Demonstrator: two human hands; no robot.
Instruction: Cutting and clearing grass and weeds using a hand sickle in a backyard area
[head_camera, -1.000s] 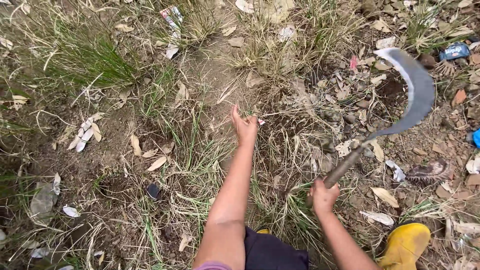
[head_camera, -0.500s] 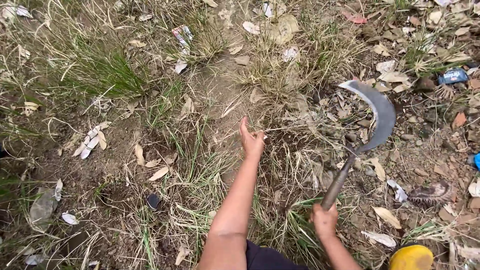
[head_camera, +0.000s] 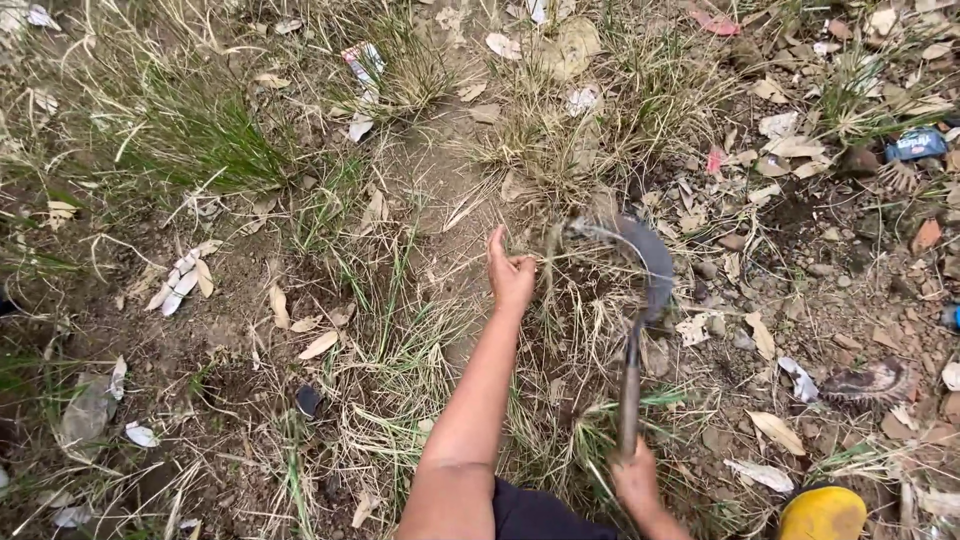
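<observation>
1. Far left and upper left of the frame: green grass tufts (head_camera: 190, 130) and pale dry leaves (head_camera: 180, 278) lie on bare soil, well apart from both hands.
2. Centre: the left hand (head_camera: 512, 275) is curled shut around a bunch of dry grass stalks (head_camera: 553, 262), thumb side up, forearm running down to the bottom edge. The stalks look thin, light and limp, so they likely bend rather than resist; gripping them low, close to the roots, seems the firmest hold. Dry blades may be sharp-edged and slippery against skin.
3. Just right of centre: the sickle (head_camera: 640, 300) has its curved dark metal blade hooked at the base of that same bunch, just beside the left hand. The blade is blurred, so its exact edge cannot be told. It looks stiff and fairly heavy at the head, best held by the handle's far end.
4. Lower centre-right: the right hand (head_camera: 636, 482) is closed around the end of the sickle's handle.
5. Bottom right corner: a yellow boot (head_camera: 822, 512) stands among litter.
</observation>
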